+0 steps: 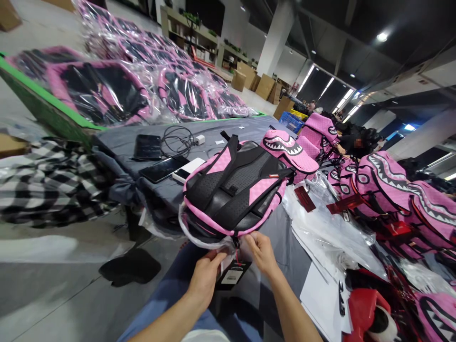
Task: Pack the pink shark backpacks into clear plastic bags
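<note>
Hangtag (232, 276): print unreadable to us
Backpack (231, 187): on table (281, 242), near edge in plastic (199, 244)
Left hand (205, 277): fingertips closed on plastic
Right hand (262, 252): likewise
Clear bags (152, 102): pink backpacks (101, 92) inside

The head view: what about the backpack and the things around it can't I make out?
All in the head view:
Backpack: its front faces down, hidden by its own bulk.
Tag: its print is too small to read.
Left hand: some fingers are hidden behind the hand itself.
Right hand: the same.
Lower-right pink bag: cut off by the picture's edge.
Far shelf: its contents are too small and blurred.
</note>
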The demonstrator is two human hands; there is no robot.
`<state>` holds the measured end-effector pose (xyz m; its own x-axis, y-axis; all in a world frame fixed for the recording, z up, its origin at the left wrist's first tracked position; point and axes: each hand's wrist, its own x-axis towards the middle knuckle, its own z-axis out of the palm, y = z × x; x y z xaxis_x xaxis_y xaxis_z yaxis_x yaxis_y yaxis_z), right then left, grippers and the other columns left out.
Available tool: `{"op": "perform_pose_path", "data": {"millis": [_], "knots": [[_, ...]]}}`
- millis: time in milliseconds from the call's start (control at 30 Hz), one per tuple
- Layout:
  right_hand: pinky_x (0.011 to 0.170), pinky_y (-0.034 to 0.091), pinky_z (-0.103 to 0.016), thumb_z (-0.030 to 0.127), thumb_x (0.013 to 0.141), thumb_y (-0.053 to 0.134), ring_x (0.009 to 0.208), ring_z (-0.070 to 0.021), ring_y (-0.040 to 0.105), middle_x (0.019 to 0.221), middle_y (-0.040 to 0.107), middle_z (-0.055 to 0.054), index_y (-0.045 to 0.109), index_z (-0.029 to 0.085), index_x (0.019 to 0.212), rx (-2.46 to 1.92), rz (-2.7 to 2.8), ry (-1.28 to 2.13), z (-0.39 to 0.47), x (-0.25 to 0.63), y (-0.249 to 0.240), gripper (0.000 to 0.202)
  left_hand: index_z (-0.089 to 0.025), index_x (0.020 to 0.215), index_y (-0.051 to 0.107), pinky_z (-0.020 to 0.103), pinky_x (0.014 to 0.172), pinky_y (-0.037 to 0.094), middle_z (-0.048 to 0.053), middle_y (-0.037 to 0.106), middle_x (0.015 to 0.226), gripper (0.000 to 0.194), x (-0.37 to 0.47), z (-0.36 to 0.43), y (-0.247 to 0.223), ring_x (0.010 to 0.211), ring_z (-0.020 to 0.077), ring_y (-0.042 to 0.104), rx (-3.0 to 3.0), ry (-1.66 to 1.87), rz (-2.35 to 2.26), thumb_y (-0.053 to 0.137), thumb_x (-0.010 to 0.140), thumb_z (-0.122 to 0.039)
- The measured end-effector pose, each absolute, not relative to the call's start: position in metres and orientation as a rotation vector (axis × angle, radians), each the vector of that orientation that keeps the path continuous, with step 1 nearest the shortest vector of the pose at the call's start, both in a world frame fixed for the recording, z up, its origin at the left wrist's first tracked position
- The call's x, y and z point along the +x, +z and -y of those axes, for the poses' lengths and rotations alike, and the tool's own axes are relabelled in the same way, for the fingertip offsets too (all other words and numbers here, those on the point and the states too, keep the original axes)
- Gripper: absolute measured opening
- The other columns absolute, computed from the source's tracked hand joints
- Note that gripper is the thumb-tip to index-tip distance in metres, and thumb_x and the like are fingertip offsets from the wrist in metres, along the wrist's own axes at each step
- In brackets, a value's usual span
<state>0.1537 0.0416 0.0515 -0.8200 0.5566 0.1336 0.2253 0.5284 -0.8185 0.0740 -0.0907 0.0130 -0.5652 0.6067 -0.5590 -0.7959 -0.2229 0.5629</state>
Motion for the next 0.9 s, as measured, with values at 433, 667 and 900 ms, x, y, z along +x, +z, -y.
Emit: {"op": "perform_pose_path", "data": {"millis": [433,667,900], "knots": [[0.062,0.045,-0.024,0.028,0.096,0.058,0.064,-0.0155,0.063,0.075,0.072,-0.003,0.076,0.02,0.085,-0.539,2.46,0.699,-0.05,0.165,0.048,0.022,-0.016,0.07,0.079,0.029,0.062,0.05,0.007,0.078,0.072,0.036,0.066,0.082,-0.016,0.064,0.0193,0.067,-0.262,1.986,-1.161,0.09,0.041,-0.035],[0.056,0.037,-0.022,0.022,0.102,0.05,0.058,-0.0113,0.058,0.079,0.067,-0.003,0.074,0.019,0.093,-0.482,2.524,0.124,-0.027,0.166,0.076,0.026,-0.016,0.06,0.075,0.028,0.058,0.05,0.007,0.077,0.068,0.024,0.066,0.076,-0.018,0.064,0.0203,0.068,-0.385,2.019,-1.088,0.085,0.039,-0.025],[0.056,0.031,-0.028,0.016,0.101,0.049,0.058,-0.013,0.052,0.07,0.059,-0.001,0.061,0.021,0.073,-0.37,2.498,-0.336,0.003,0.144,0.088,0.031,-0.016,0.063,0.073,0.028,0.058,0.053,0.005,0.075,0.066,0.016,0.072,0.074,-0.009,0.058,0.0171,0.068,-0.493,2.026,-0.95,0.081,0.05,-0.017]]}}
